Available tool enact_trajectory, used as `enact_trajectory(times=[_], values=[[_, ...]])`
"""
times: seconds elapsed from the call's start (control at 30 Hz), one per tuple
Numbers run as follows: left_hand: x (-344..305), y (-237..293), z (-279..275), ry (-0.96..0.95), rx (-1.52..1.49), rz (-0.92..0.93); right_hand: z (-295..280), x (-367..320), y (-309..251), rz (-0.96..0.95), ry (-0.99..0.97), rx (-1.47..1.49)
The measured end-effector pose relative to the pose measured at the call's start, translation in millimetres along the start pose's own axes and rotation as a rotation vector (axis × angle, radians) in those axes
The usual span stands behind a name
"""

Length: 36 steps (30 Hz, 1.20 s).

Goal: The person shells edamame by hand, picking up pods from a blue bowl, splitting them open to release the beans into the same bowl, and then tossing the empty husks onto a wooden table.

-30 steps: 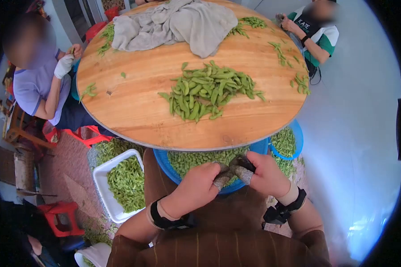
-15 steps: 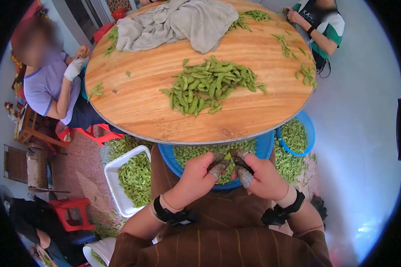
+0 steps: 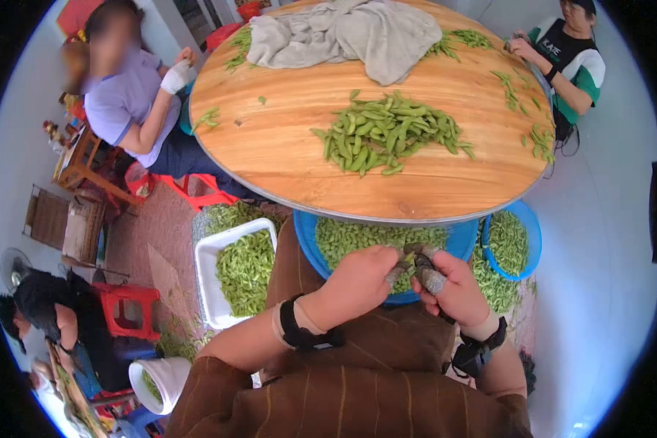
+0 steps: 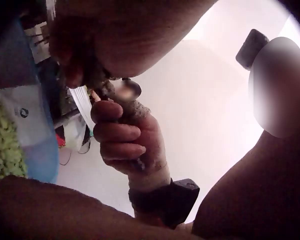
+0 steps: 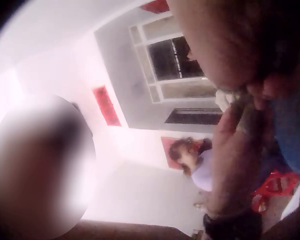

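Note:
My two hands meet just above a blue basin full of green bean pods, which sits on my lap under the table's near edge. The left hand and the right hand wear grey wrapped guards on the fingertips. Their curled fingers pinch a small green pod between them; only its tip shows. The left wrist view shows the right hand's curled fingers from below. In the right wrist view the picture is blurred, with the left hand just visible.
A round wooden table holds a pile of pods and a grey cloth. A white tray of pods stands left of my knee, a second blue basin to the right. Two people sit at the table.
The view has swung left, so the table and basins sit further right. My hands stay joined over the basin; the pod that showed between the fingers is now nearly hidden.

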<state>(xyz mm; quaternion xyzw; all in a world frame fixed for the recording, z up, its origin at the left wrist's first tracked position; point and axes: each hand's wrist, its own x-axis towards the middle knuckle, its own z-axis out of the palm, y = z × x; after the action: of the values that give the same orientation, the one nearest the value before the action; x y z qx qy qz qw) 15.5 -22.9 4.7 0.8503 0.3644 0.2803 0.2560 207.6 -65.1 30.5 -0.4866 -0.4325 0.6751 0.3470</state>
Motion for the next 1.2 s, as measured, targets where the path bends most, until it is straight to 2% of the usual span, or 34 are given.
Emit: enact_trajectory(times=[0.07,0.13,0.17,0.23,0.27,0.3,0.37,0.4,0.47,0.53,0.6,0.63,0.7,0.77,0.83,0.9,0.93,0.97,1.03,1.1,1.17,1.2], values=[[2.3,3.4,-1.1,0.009,0.016,0.051,-4.0,-0.4,3.3,0.038,-0.019,0.074],[6.2,7.8,-4.8,-0.276,-0.713,-0.509,-7.7,-4.8,7.1,0.12,-0.069,0.332],[4.8,6.7,-3.4,-0.291,-0.712,-0.506,-8.7,-8.1,9.3,0.117,-0.058,0.342],[0.7,-2.6,-0.5,-0.347,-1.464,-0.792,-7.3,-11.2,12.3,0.126,-0.14,0.486],[-2.8,-6.7,2.6,-0.363,-1.651,-0.806,-5.2,-10.1,14.0,0.103,-0.107,0.437],[-4.8,-9.8,6.6,-0.378,-1.643,-0.81,-6.6,-4.7,24.1,0.096,-0.098,0.447],[-6.3,-14.1,12.1,-0.379,-1.902,-0.791,-9.3,10.0,47.2,-0.769,0.241,-0.755],[-4.4,-13.9,13.0,-0.388,-1.899,-0.791,-6.9,5.8,35.2,-0.675,0.246,-0.817],[0.0,-13.4,14.6,-0.209,-1.654,-0.947,-10.0,12.8,39.7,-0.605,0.229,-0.743],[2.8,-16.3,11.4,-0.255,-1.613,-0.91,-12.0,16.2,31.1,-0.536,0.21,-0.672],[4.7,-19.3,8.0,-0.316,-1.566,-0.868,-14.4,15.2,12.0,-0.116,0.04,-0.082],[4.5,-20.0,7.1,-0.374,-1.543,-0.849,-16.0,18.7,11.0,-0.125,0.059,-0.084],[6.7,-25.7,5.8,-0.466,-1.508,-0.805,-21.0,28.8,14.8,-0.131,-0.059,0.047],[6.5,-36.3,7.4,-0.547,-1.863,-0.829,-25.0,34.5,13.4,-0.111,-0.067,0.032],[12.0,-38.6,5.5,-0.613,-1.899,-0.831,-24.2,39.7,9.4,-0.098,-0.135,0.057],[18.5,-38.2,1.1,-0.578,-1.745,-0.695,-25.4,45.8,8.4,-0.076,-0.116,0.078],[24.0,-30.1,-1.7,-0.461,-1.487,-0.809,-24.7,47.8,9.1,-0.059,-0.095,0.079],[27.9,-35.3,-1.4,-0.473,-1.493,-0.81,-24.8,49.1,9.9,-0.039,-0.077,0.08],[32.1,-45.3,-2.4,-0.615,-1.026,-0.626,-29.3,50.3,17.9,-0.01,-0.072,-0.01],[35.8,-45.1,-3.1,-0.668,-1.032,-0.646,-27.8,49.2,22.0,-0.194,0.038,-0.279],[33.3,-49.4,-2.0,-0.722,-1.029,-0.673,-29.7,47.3,26.2,-0.225,0.03,-0.283],[30.6,-55.7,0.1,-0.746,-1.218,-0.734,-30.5,46.5,28.9,-0.258,0.019,-0.288]])
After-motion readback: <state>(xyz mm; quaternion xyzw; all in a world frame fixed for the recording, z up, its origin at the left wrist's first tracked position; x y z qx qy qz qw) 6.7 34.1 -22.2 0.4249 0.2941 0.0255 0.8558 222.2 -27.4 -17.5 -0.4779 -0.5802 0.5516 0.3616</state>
